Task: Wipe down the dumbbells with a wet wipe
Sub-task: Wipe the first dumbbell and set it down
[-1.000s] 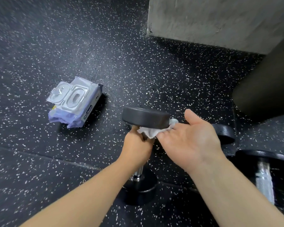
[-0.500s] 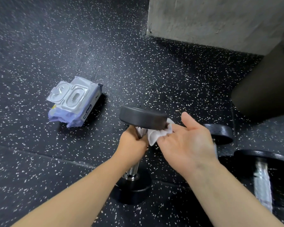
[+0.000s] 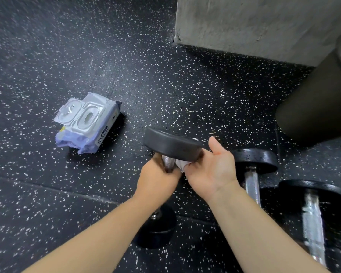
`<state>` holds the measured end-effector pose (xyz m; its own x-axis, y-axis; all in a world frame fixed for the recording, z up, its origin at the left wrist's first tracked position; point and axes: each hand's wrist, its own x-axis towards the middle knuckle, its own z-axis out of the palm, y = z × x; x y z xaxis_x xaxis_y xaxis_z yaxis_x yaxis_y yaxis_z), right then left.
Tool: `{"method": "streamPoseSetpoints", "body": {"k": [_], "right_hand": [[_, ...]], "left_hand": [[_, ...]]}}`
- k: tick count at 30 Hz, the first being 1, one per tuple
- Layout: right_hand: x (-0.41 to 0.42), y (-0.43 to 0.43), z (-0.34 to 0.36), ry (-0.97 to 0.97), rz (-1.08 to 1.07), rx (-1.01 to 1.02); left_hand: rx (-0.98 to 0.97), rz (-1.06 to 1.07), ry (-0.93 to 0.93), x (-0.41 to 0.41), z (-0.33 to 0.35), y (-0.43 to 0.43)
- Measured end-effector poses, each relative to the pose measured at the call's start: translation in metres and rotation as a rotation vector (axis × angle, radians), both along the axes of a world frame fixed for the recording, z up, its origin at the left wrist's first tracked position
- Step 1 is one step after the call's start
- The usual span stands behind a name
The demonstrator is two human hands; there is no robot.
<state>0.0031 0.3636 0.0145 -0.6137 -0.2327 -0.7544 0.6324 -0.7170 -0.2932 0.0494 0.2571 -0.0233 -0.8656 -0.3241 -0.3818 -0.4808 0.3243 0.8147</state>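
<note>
The dumbbell (image 3: 171,147) stood tilted on one end on the speckled rubber floor (image 3: 47,56). The left hand (image 3: 158,179) gripped its knurled metal handle just under the upper head. The right hand (image 3: 212,170) held the crumpled white wipe (image 3: 182,165) against that head's underside. Its fingers were hidden there, so the pinch was probably firm, not certainly.

A wet handle could slide through the grip, and the heavy round head could topple onto the other dumbbells (image 3: 252,180) lying just beside it. The heads looked matte and rubbery, the bars chrome. The soft plastic pack of wipes (image 3: 87,123) lay well apart.
</note>
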Motion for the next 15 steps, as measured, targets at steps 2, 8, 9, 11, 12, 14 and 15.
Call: {"method": "streamPoseSetpoints", "body": {"k": [2, 8, 9, 11, 12, 14, 15], "right_hand": [[0.003, -0.001, -0.001, 0.034, -0.005, -0.009], [0.005, 0.011, -0.011, -0.044, 0.021, 0.309], [0.005, 0.015, -0.012, -0.062, 0.03, 0.323], [0.007, 0.025, -0.009, -0.049, 0.049, 0.226], [0.007, 0.029, -0.006, -0.011, 0.06, 0.137], [0.007, 0.033, -0.001, 0.071, 0.084, 0.043], [0.009, 0.032, 0.001, 0.109, 0.123, 0.075]], "left_hand": [[-0.07, 0.015, -0.006, 0.002, 0.001, 0.003], [0.094, 0.09, -0.051, -0.008, 0.0, -0.006], [0.122, 0.089, -0.052, -0.008, -0.002, -0.008], [0.146, 0.081, -0.054, -0.008, -0.005, -0.01], [0.149, 0.082, -0.053, -0.008, -0.006, -0.01], [0.163, 0.088, -0.045, -0.009, -0.009, -0.011], [0.165, 0.087, -0.043, -0.009, -0.01, -0.012]]}}
